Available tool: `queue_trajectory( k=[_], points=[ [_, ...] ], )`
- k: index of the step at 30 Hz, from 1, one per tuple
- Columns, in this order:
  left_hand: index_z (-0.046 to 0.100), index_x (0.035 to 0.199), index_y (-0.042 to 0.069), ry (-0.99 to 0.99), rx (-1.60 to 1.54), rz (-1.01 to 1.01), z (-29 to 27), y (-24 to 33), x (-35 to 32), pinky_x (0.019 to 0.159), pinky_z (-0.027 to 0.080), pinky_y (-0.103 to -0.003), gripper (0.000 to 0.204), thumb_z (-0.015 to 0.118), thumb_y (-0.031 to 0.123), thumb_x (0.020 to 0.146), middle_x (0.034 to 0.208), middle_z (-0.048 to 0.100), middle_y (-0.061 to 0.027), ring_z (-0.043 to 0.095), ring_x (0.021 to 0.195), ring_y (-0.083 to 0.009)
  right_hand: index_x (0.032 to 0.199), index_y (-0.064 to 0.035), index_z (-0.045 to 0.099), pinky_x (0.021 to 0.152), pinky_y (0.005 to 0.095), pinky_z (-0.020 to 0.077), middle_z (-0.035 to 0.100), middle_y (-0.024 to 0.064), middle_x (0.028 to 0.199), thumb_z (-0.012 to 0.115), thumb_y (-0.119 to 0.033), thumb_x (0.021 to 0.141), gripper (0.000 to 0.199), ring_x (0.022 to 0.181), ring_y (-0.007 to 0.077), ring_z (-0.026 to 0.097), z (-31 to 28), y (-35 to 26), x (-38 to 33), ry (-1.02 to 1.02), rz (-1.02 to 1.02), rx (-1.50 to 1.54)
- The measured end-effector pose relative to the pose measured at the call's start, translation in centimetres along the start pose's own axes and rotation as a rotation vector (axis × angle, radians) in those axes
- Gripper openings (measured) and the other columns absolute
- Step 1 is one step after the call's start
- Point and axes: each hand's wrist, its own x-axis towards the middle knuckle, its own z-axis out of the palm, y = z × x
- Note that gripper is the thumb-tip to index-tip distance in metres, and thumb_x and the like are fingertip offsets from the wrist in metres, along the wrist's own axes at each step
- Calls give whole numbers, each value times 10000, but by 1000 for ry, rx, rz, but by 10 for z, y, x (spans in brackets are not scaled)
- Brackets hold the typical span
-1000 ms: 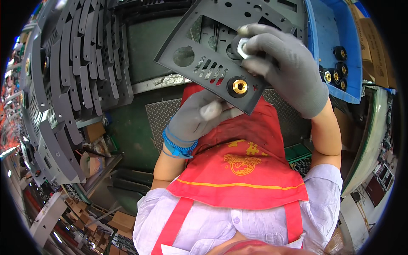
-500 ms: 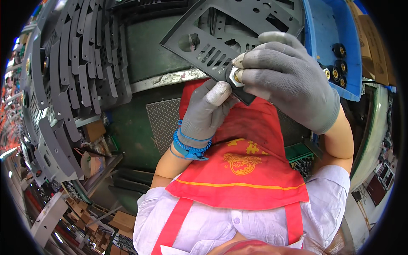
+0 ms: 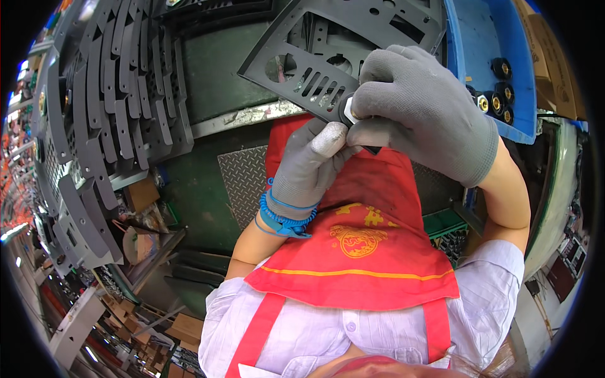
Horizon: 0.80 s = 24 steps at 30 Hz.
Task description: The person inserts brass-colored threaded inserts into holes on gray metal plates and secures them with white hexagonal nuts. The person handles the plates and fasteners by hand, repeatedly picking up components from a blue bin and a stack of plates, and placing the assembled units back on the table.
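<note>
A dark grey sheet-metal panel (image 3: 302, 88) with slots, round holes and rectangular cut-outs lies tilted in front of me. Its near corner is held by my left hand (image 3: 309, 157), gloved in grey, with the thumb on top. At that corner a silver hex nut (image 3: 348, 111) sits on a dark round base against the panel. My right hand (image 3: 428, 113), also gloved, is closed around the nut's right side with curled fingers and thumb. The right fingertips partly cover the nut, and the panel's tip is mostly hidden beneath the hand.
A blue bin (image 3: 485, 38) at the right holds several black round fittings with brass centres (image 3: 502, 68). Stacked dark metal brackets (image 3: 135, 82) stand at the left. A worn metal bench edge (image 3: 246, 118) runs below the panel. Cardboard boxes (image 3: 554, 57) stand beyond the bin.
My right hand's fingers have curled from stretched out to bent around the nut, and the wrist has turned. The left hand keeps its hold on the panel, hardly moved.
</note>
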Motion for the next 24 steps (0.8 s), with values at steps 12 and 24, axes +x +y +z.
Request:
queue_trajectory(
  k=[12,24],
  points=[
    [462,1358,-59,-31,-133,60,7,1,5,993,481,-348,533,608,273,968,1257,595,-122,595,1134,-192,926,-115,679,852,400,480,630,60,920,787,-177,714,246,897,303,621,11,7,-4,148,-105,-124],
    [422,1394,-49,23,-57,5,7,-1,6,1076,421,-408,581,589,304,964,1354,528,-142,523,1253,-249,939,-75,657,789,386,458,594,79,872,795,-208,713,296,833,297,588,3,-1,1,171,-77,-141]
  ],
)
